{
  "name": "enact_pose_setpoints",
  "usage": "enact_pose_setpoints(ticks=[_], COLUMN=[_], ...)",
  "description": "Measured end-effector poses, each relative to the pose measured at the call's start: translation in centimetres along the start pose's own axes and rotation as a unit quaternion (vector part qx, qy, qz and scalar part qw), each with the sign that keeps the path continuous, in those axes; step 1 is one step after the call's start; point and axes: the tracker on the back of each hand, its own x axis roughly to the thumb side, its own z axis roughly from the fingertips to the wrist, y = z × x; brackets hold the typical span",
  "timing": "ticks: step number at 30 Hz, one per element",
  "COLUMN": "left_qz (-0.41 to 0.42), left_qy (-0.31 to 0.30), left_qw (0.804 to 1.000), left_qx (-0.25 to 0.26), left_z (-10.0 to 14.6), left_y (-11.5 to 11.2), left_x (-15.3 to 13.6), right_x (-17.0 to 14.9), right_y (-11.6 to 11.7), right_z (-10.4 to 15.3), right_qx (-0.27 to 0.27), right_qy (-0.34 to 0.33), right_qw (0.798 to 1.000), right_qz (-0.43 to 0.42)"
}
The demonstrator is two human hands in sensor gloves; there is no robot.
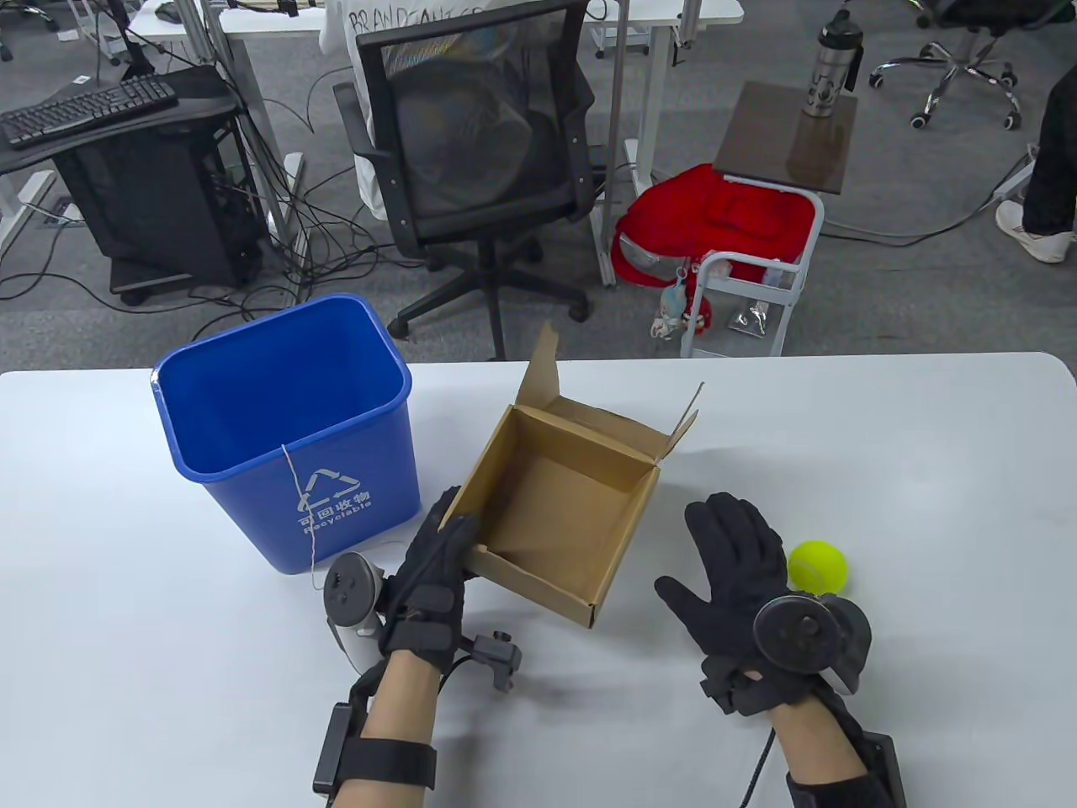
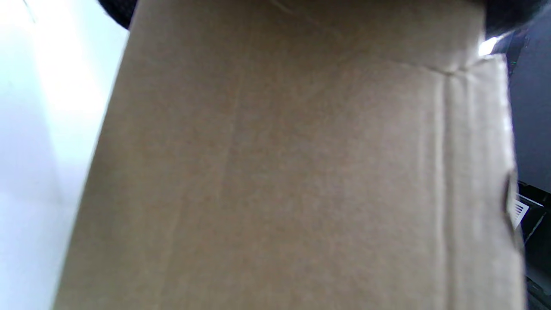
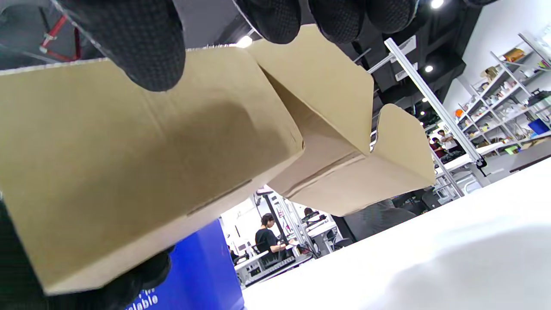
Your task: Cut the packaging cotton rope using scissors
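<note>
Left hand (image 1: 437, 572) gripping cardboard box (image 1: 559, 513); right hand (image 1: 740, 572) spread open.

**Clearance and obstructions, table surface**

Centre: I log an open cardboard box (image 1: 559, 513), lifted off the table (image 1: 925, 471) at its near side by my left hand (image 1: 433, 581); its raised flaps (image 1: 538, 370) block the far approach.
Left: blue bin (image 1: 290, 429), just beside the box; only a narrow gap between them. A cotton rope (image 1: 301, 513) hangs down the bin's front face.
Right: my right hand (image 1: 740, 572) rests spread near the box, with a tennis ball (image 1: 816, 566) just beside it.
I record bare table beyond the ball to the right edge, along the near edge, and left of the bin.
</note>
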Motion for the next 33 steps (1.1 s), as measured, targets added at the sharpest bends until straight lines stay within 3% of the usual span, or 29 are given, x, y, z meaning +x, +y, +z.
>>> enact_pose_setpoints(ticks=[11,17,22,26,30,33], left_qz=[-0.011,-0.016,0.013,0.04,0.031,-0.032], left_qy=[0.001,-0.018,-0.058,-0.097,-0.132,-0.155], left_qw=[1.0,1.0,0.998,0.994,0.989,0.98], left_qx=[-0.003,-0.003,0.005,0.037,0.065,0.119], left_z=[0.1,0.0,0.2,0.3,-0.3,-0.9], left_y=[-0.5,-0.6,-0.2,0.7,3.8,7.2], left_x=[-0.4,1.4,5.3,9.9,15.4,19.1], right_x=[-0.1,-0.3,-0.7,-1.1,-1.0,-1.1], right_y=[0.1,-0.2,-1.0,-0.9,-0.6,-0.6], right_z=[0.1,0.0,0.0,0.0,0.1,0.0], right_qx=[-0.001,-0.007,-0.026,-0.021,-0.009,-0.011], right_qy=[-0.003,0.0,0.012,0.02,0.02,0.021], right_qw=[1.0,1.0,0.999,0.999,0.998,0.998], right_qz=[-0.005,-0.017,-0.035,-0.043,-0.05,-0.054])
